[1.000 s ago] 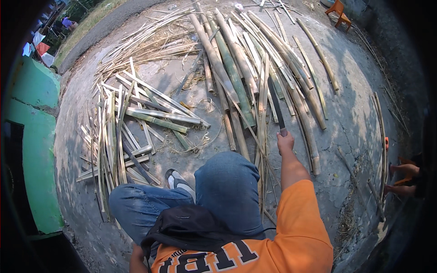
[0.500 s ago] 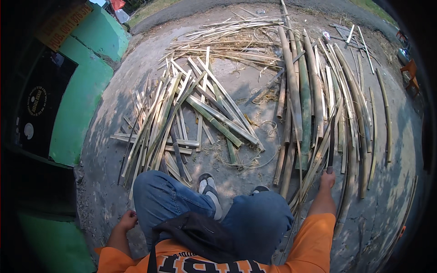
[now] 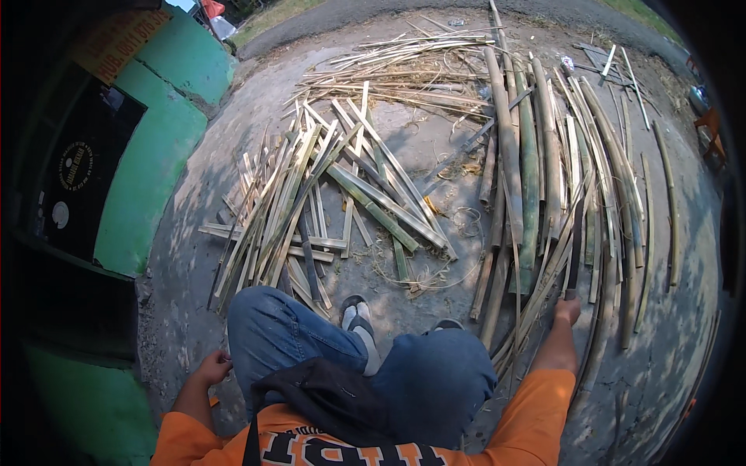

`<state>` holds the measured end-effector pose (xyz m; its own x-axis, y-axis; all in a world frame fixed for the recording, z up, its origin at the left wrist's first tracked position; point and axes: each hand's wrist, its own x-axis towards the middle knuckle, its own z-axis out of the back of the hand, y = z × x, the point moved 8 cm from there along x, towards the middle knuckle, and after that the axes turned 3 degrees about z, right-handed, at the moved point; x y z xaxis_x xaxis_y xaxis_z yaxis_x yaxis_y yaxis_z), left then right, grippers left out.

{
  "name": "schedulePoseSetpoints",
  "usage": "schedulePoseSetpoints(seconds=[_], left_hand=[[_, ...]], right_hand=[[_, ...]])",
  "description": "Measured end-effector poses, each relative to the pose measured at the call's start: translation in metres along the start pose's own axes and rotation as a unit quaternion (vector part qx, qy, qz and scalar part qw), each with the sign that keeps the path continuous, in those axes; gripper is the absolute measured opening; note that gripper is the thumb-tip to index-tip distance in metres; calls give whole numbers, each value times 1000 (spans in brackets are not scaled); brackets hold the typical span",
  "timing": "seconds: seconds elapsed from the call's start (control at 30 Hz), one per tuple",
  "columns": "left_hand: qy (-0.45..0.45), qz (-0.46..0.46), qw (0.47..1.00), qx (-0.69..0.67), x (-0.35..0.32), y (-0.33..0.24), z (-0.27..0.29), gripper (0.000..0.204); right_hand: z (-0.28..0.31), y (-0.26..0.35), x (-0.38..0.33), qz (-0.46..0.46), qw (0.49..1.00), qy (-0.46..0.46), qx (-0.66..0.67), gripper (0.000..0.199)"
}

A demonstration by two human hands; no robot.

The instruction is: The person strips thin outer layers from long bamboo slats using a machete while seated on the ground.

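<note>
At the right, my right hand (image 3: 568,311) is closed round the handle of a machete (image 3: 576,245). Its long dark blade points away from me, over split bamboo strips (image 3: 546,273). My left hand (image 3: 213,366) hangs low beside my left knee with its fingers curled; anything inside them is too small or hidden to make out. Ahead of my knees lies a crossed heap of split bamboo slats (image 3: 273,203), some with green skin. To the right of that heap, long uncut bamboo poles (image 3: 529,179) lie side by side, pointing away from me.
A further pile of thin bamboo strips (image 3: 396,84) lies at the far side. Curly shavings (image 3: 423,281) are scattered on the concrete ground (image 3: 186,256). A green wall (image 3: 159,167) stands at the left. An orange chair (image 3: 710,133) is at the far right edge.
The whole view has shifted slightly, with the heaps sitting a little further right. Both hands keep nearly the same pose, and the machete still points away from me.
</note>
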<state>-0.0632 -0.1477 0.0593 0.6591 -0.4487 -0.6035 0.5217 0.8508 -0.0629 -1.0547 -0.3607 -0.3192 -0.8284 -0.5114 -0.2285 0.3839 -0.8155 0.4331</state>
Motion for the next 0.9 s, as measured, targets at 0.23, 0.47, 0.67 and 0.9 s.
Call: schedulePoseSetpoints(seconds=[0.23,0.47,0.67,0.9], left_hand=[[16,8,1000,-4,7,10,-11,31],[9,-17,1000,-21,19,11,-24,38],[78,-20,994,-67,49,40,-60,47],[130,-2,971,-203,57,43,-85,55]], right_hand=[[21,-9,-6,2,1000,3,-28,44],[90,-26,-41,42,997,15,-57,46],[129,-102,-105,25,998,40,-38,42],[232,-134,-214,43,987,-26,-150,33]])
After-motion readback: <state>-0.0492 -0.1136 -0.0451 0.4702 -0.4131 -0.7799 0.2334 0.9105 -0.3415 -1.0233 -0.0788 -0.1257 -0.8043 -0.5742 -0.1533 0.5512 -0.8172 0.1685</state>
